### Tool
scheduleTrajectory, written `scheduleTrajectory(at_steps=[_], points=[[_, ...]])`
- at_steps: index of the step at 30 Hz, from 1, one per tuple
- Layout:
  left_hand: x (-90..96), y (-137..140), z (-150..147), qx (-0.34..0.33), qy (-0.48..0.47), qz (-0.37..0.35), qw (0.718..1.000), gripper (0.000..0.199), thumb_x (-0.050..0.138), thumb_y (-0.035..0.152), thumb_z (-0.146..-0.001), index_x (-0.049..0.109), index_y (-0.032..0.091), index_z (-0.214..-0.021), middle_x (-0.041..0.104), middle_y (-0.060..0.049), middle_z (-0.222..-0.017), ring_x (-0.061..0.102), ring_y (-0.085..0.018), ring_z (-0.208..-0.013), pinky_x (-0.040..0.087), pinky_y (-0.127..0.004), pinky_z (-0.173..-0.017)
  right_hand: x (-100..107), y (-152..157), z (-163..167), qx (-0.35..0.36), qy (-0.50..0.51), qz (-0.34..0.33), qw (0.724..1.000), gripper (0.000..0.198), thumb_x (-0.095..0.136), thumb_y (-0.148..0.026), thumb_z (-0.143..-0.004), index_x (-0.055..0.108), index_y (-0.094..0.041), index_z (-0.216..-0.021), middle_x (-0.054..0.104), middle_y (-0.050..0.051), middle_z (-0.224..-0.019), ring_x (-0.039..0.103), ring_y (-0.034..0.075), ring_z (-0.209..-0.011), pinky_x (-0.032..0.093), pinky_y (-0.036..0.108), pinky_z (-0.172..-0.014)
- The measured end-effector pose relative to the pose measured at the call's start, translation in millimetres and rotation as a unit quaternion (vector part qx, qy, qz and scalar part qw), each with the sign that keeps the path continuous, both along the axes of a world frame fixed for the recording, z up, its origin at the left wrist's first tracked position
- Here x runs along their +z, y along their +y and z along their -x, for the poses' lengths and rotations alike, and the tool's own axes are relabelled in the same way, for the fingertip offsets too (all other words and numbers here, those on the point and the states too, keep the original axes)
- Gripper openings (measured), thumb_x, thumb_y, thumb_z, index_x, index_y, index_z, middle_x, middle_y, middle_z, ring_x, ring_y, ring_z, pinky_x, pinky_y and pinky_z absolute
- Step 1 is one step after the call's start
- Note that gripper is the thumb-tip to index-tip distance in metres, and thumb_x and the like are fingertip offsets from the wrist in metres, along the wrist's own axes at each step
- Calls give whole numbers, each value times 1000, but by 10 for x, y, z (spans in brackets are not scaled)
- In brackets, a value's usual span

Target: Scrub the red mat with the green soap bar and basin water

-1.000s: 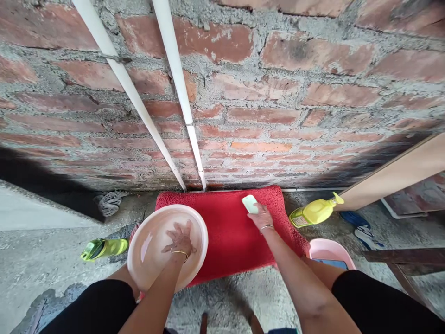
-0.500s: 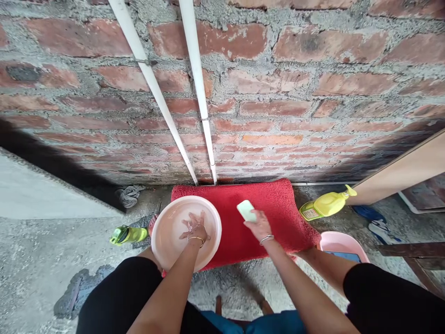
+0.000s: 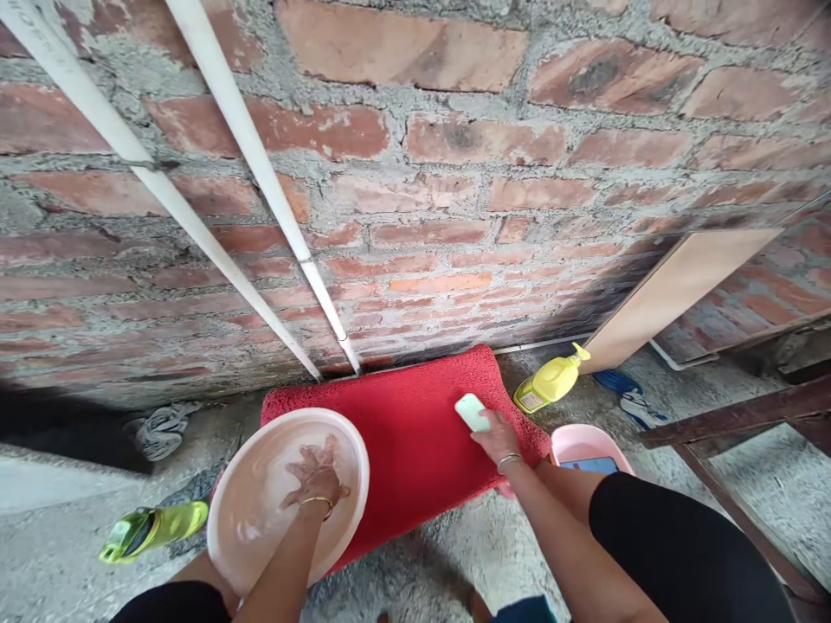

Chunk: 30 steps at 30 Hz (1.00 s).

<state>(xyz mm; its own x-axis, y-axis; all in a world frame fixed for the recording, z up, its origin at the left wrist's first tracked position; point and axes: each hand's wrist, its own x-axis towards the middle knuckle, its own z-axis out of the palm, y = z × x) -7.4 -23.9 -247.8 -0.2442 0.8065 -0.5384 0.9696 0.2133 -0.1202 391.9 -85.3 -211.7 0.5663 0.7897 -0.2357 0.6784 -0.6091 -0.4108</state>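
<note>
My left hand (image 3: 315, 478) is in the pale pink basin (image 3: 224, 510), its fingers spread in the water. Nothing is in that hand. The basin stands on the left part of a red towel-like cloth (image 3: 402, 450). My right hand (image 3: 499, 437) grips a pale green bar of soap (image 3: 472, 413) by its near end, over the right part of the cloth. Whether the soap touches the cloth I cannot tell.
A yellow pump bottle (image 3: 549, 383) stands right of the cloth, near a pink tub (image 3: 588, 435) with a blue-screened device inside. A green bottle (image 3: 156, 529) is left of the basin. Behind are a brick wall (image 3: 447, 190) and white pipes (image 3: 243, 147).
The view has swung to the right. My right hand has carried the soap rightward over the cloth. My left hand remains in the basin with fingers spread.
</note>
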Motion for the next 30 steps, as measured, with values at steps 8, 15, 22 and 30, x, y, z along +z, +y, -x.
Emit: scheduleTrajectory(at_steps=[8, 15, 22, 30], points=[[81, -6, -27, -31, 7, -25, 999, 120, 88, 35, -84, 13, 41, -178, 28, -26, -183, 33, -66, -158, 59, -86, -88, 15, -274, -455, -182, 32, -35, 982, 39, 72, -36, -79, 74, -28, -117, 76, 15, -107, 73, 41, -114, 59, 51, -93], [85, -19, -16, 7, -11, -14, 1000, 111, 86, 29, -87, 23, 50, -175, 19, -17, -187, 23, -60, -165, 56, -85, -98, 88, 244, 890, 140, 40, -3, 989, 49, 78, -27, -78, 75, -29, -127, 72, 11, -131, 69, 35, -120, 53, 46, -106], [81, -26, -8, -20, 7, 3, 1000, 115, 87, 32, -86, 19, 39, -178, 14, -25, -186, 24, -64, -163, 59, -84, -95, 80, 718, 1810, 381, 39, 48, 922, 52, 78, -23, -83, 73, -29, -134, 69, 5, -140, 62, 27, -125, 43, 40, -112], [152, 3, 12, -2, -1, 9, 1000, 111, 88, 28, -83, 30, 38, -177, 19, -24, -186, 26, -63, -162, 62, -81, -94, -37, 871, 566, 278, 14, 43, 960, 52, 79, -20, -82, 76, -23, -134, 70, 16, -137, 66, 31, -119, 47, 42, -106]])
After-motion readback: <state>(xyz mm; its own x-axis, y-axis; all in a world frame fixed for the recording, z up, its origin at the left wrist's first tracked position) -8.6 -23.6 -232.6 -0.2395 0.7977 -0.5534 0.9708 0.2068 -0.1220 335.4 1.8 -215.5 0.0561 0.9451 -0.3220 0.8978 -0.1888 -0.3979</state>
